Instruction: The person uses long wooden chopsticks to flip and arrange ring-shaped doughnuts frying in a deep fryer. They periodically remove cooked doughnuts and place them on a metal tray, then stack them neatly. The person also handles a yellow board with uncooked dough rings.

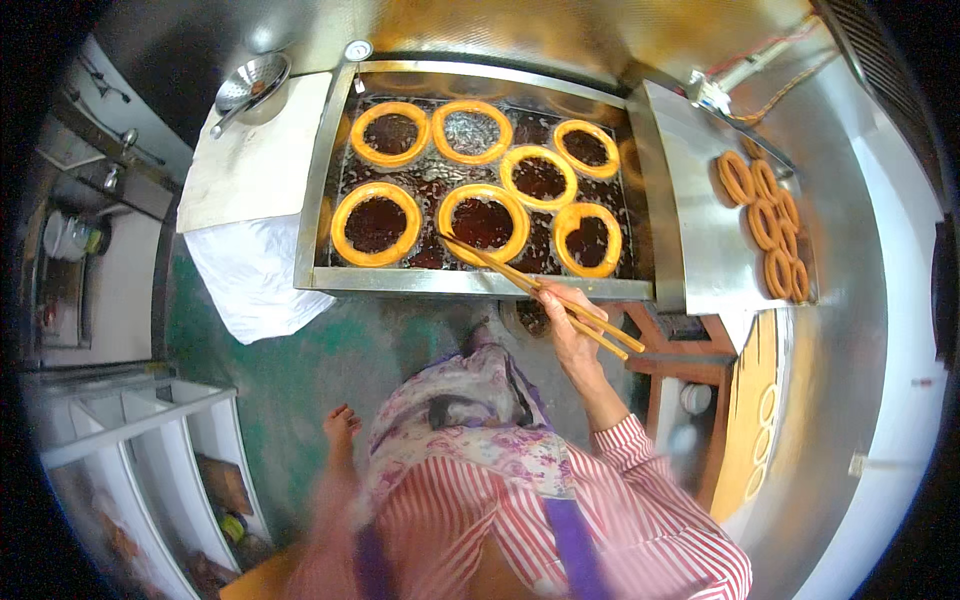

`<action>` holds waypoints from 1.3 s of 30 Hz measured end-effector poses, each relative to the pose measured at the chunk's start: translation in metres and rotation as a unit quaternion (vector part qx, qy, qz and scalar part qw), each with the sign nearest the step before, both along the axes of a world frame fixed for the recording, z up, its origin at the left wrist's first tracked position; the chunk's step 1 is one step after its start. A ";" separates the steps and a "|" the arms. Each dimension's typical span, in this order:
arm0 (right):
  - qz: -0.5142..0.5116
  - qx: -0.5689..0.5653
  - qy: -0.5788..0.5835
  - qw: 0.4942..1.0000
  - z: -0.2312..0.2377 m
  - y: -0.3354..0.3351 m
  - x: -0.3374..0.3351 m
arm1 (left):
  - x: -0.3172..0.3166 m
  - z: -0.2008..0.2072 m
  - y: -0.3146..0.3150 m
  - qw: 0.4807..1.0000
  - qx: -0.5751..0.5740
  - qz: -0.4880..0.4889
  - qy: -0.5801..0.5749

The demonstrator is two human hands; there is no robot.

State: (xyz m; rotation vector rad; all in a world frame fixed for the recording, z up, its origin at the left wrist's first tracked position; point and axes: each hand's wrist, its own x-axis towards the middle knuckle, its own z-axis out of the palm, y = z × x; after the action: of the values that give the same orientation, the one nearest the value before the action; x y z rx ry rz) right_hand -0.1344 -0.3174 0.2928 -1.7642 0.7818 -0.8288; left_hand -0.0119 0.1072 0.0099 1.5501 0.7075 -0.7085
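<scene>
My right hand (572,325) is closed around a pair of long wooden chopsticks (520,280). Their tips reach over the front wall of a steel fryer (480,282) and touch the left edge of the front middle dough ring (521,240). Several other golden dough rings float in the dark, bubbling oil, among them one at front left (343,237), one at front right (587,270) and a middle one (570,192). My left hand (342,425) hangs low at my left side, away from the fryer, with loosely bent fingers and nothing seen in it.
Browned rings (764,226) lie on a steel tray (705,235) to the right. Pale rings (761,444) rest on a wooden board (742,425) below. A metal strainer (262,82) sits on the white-covered left counter (245,165). A dial thermometer (358,50) stands at the fryer's back-left corner.
</scene>
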 end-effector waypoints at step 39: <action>-0.041 -0.063 -0.035 0.997 -0.054 0.058 -0.073 | -0.066 -0.025 0.045 0.627 0.346 -0.603 -0.352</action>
State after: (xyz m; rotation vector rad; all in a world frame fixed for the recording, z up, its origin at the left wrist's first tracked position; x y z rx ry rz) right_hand -0.2077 -0.2597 0.2392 -1.8130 0.7746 -1.0101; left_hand -0.0781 0.1524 -0.0152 2.7694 -0.9592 -0.6443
